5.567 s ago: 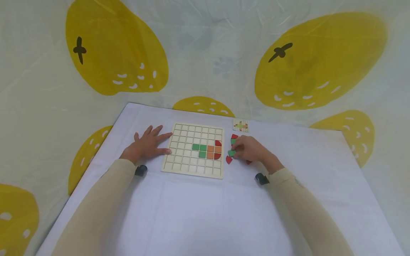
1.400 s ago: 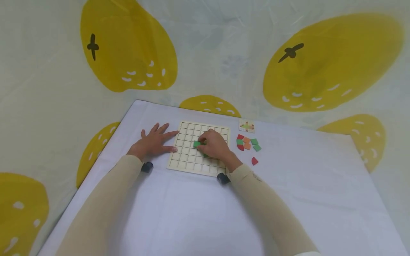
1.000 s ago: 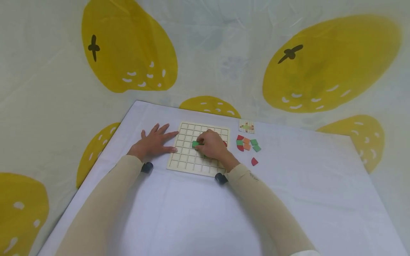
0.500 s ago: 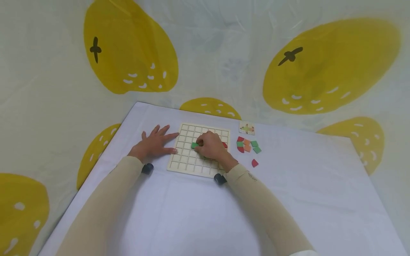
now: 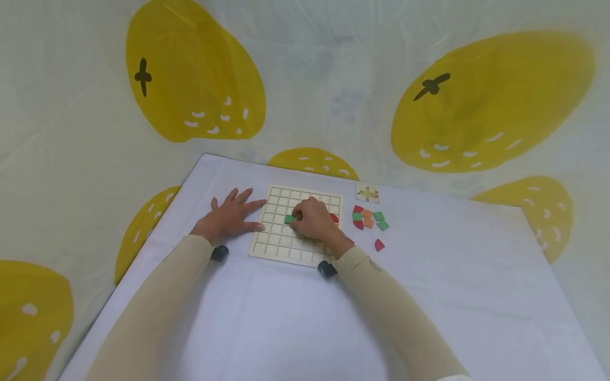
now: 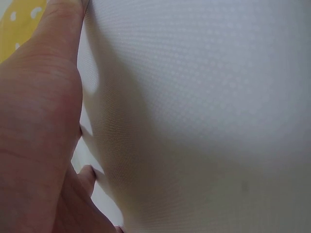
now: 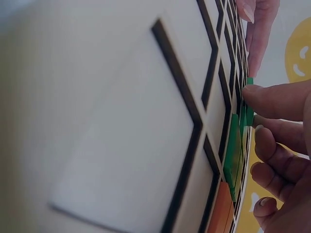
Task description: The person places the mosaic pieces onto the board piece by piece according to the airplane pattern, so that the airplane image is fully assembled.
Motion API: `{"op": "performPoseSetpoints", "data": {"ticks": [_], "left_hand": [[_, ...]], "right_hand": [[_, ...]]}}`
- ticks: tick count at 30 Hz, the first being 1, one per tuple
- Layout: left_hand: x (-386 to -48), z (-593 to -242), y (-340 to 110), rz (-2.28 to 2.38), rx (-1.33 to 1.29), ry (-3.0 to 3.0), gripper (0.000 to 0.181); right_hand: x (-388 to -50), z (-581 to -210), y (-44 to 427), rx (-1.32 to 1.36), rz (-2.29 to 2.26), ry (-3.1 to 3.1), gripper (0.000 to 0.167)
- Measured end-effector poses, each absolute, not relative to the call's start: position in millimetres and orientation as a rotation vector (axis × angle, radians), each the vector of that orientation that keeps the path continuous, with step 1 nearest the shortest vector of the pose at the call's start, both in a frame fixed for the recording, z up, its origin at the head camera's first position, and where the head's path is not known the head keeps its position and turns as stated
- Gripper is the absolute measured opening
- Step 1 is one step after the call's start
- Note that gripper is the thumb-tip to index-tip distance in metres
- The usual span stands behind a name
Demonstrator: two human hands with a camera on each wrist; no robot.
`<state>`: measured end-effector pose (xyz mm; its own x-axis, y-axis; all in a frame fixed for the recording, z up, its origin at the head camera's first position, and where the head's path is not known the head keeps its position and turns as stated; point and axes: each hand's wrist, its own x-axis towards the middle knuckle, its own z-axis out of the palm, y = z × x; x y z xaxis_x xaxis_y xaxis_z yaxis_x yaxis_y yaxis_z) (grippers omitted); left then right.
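The left hand lies with spread fingers on the white surface, its fingertips touching the left edge of the pale grid board. Over the middle of the board, the right hand pinches a green piece between thumb and forefinger. Beside it in the right wrist view are another green piece and an orange piece on the board. In the head view a green piece shows left of the right fingertips and a red piece shows right of the hand, which hides the squares between.
Right of the board lies a cluster of red, orange and green pieces, with one red quarter-round piece apart in front. A small pattern card lies behind them. Behind the table hangs a pale cloth with yellow fruit prints.
Since the earliest frame, the right hand has moved left from the loose pieces onto the board, and those pieces lie rearranged. Over the last second it has barely shifted; the left hand stays at the board's edge.
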<state>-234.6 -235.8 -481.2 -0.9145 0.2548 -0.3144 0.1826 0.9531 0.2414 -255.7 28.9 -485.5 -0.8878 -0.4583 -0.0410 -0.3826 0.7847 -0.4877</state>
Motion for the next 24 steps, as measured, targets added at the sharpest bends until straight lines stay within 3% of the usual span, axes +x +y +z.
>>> {"op": "performPoseSetpoints", "data": {"ticks": [24], "left_hand": [[-238.1, -487.1, -236.7, 0.249, 0.314, 2.77, 0.085]], "right_hand": [[-256.8, -483.4, 41.4, -0.705, -0.8, 2.797, 0.024]]}}
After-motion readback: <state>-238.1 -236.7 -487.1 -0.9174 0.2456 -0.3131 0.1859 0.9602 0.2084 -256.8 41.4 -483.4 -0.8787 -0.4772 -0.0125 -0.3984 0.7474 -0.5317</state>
